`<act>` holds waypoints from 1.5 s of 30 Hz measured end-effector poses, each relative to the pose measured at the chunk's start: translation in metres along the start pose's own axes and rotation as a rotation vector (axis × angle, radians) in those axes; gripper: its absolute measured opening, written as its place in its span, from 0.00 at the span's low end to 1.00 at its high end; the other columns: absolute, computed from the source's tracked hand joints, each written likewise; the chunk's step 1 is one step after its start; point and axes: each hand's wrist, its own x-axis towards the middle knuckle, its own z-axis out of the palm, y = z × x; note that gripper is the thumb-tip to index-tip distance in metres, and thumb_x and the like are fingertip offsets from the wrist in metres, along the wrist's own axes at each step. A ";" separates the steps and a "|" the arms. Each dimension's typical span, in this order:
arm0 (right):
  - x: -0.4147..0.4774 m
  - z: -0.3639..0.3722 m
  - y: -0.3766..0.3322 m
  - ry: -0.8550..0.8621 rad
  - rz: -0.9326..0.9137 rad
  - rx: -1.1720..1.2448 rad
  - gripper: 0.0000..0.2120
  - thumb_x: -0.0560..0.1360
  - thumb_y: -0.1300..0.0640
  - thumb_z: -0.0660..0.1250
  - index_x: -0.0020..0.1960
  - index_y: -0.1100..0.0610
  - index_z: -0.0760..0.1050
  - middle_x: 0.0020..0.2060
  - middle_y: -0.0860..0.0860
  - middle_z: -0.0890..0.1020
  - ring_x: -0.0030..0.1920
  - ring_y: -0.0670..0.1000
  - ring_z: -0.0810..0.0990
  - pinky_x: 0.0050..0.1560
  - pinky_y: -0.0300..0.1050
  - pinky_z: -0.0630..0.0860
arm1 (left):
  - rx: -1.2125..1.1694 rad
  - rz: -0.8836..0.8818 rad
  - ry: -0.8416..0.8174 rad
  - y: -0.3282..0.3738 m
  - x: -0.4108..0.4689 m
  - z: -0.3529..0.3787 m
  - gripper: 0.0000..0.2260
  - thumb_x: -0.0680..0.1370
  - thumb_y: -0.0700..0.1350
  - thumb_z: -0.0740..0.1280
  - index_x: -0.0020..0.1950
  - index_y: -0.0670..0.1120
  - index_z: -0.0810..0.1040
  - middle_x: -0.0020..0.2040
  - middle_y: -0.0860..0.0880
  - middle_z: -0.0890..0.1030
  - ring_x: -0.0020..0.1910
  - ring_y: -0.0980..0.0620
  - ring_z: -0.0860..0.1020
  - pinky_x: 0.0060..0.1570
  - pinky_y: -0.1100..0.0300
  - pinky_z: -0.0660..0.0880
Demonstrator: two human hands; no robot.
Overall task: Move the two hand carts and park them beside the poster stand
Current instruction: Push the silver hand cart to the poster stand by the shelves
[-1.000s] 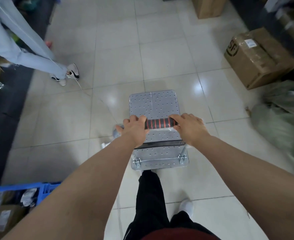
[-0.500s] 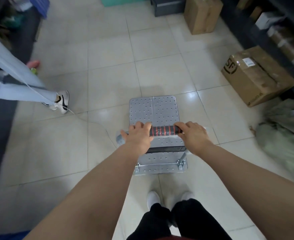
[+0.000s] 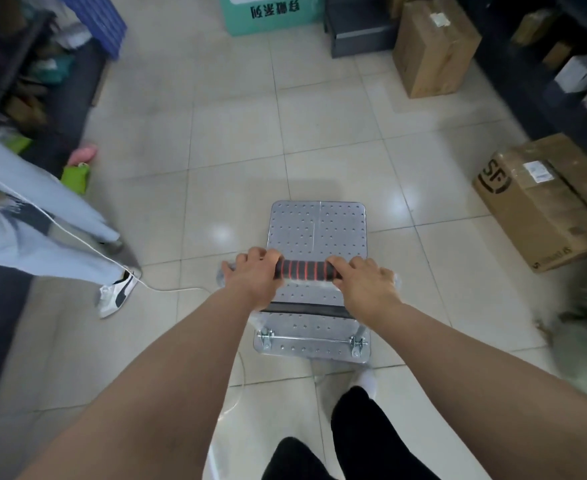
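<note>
A silver hand cart [image 3: 318,226] with a dimpled metal deck stands on the tiled floor right in front of me. Its handle [image 3: 304,269] has a black grip with red rings. My left hand [image 3: 252,282] is closed around the handle's left end and my right hand [image 3: 364,282] around its right end. Only one cart shows in view. No poster stand is visible.
A person in pale clothes with white sneakers [image 3: 117,294] stands close on the left, a white cord [image 3: 88,249] trailing to the floor. Cardboard boxes [image 3: 541,199] [image 3: 434,46] line the right side by dark shelving. A green box [image 3: 268,12] stands ahead; shelves of goods [image 3: 15,81] run along the left.
The cart and I have rolled forward down the aisle. The person on the left and the right-hand boxes have come nearer, and the green box has come into view ahead.
</note>
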 end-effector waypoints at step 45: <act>0.535 -0.206 0.038 -0.135 0.145 -0.034 0.18 0.79 0.53 0.58 0.65 0.39 0.57 0.56 0.52 0.74 0.57 0.56 0.71 0.57 0.64 0.69 | 0.060 0.016 -0.051 0.007 0.525 -0.258 0.13 0.78 0.58 0.60 0.61 0.59 0.65 0.60 0.48 0.70 0.61 0.44 0.69 0.62 0.44 0.63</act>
